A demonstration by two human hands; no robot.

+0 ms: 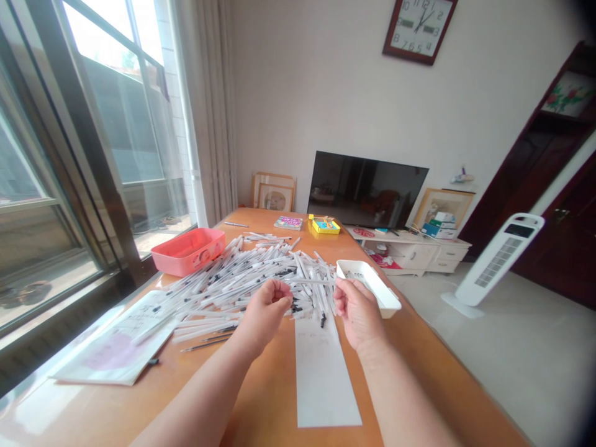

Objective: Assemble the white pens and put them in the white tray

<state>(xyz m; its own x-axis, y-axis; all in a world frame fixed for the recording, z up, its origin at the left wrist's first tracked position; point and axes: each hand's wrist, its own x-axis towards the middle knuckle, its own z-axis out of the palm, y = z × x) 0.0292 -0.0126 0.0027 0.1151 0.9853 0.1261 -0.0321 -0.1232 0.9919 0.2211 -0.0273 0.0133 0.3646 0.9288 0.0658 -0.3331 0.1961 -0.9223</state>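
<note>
The left hand (264, 313) curls, fingers together on one end of a white pen (311, 281); the right hand (358, 313) has its fingers closed on the rim of a white plastic tray (367, 284); a heap of pens (237, 279) lies just beyond on the wooden table (274, 385), beside a pink plastic basket (189, 250).

Loose heap of white ballpoint pens (242, 279) with black tips, lying crisscrossed, single white pen (310, 280) level above the heap, gripped in left hand (265, 313), narrow white plastic tray (370, 282) tilted in right hand (358, 315), few pens inside
</note>
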